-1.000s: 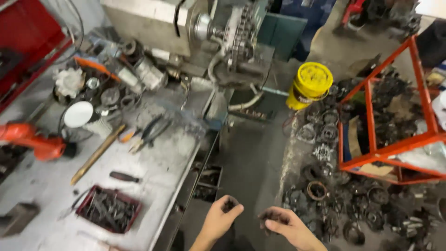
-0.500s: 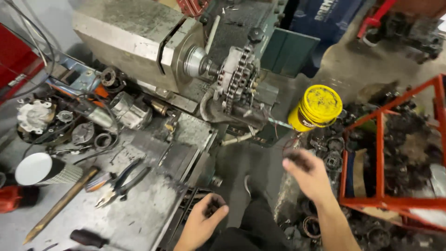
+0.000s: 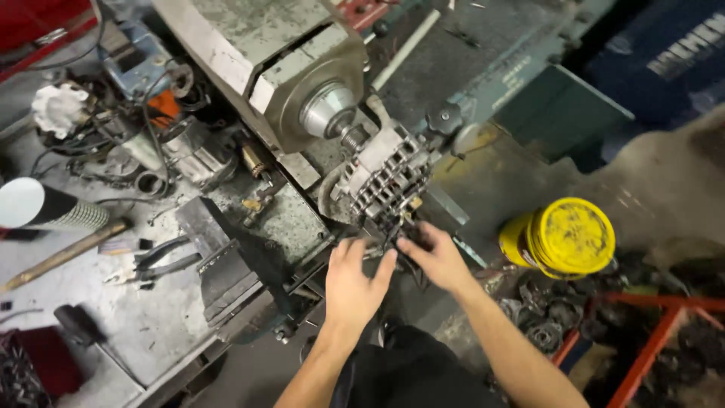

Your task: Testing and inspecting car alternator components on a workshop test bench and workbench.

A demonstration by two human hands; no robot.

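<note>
Both hands have come up since half a second ago: my right hand [image 3: 436, 261], which was stretched out low near the yellow bucket [image 3: 568, 238], and my left hand [image 3: 355, 283], which was down by the bench's near edge, are now meeting at the metal part [image 3: 385, 185] hanging off the machine.

Going by size, I am looking down on the big grey machine [image 3: 249, 60], which is sitting along the far side of the bench [image 3: 143, 332] with its round spindle nose [image 3: 326, 113] pointing toward me. Off the bench's right end, the yellow bucket is lying tilted on the floor, with a red frame [image 3: 649, 355] and a heap of dark round parts [image 3: 547, 321] just beside it. On the bench, a dark angled block [image 3: 226, 264] is sitting near the near edge, a wooden-handled tool [image 3: 64, 253] and a pair of pliers [image 3: 155, 261] are lying toward the left end, and a white cup-shaped thing [image 3: 30, 204] is lying on its side farther left.

The metal part, ribbed and finned, is sitting right against the spindle nose, overhanging the bench's right edge. My left hand is spreading its fingers flat under the part's lower end, the grip wide and closing on nothing I can make out. My right hand is curling its fingers onto the same lower end; whether that grip is actually clamping the part I cannot tell.
</note>
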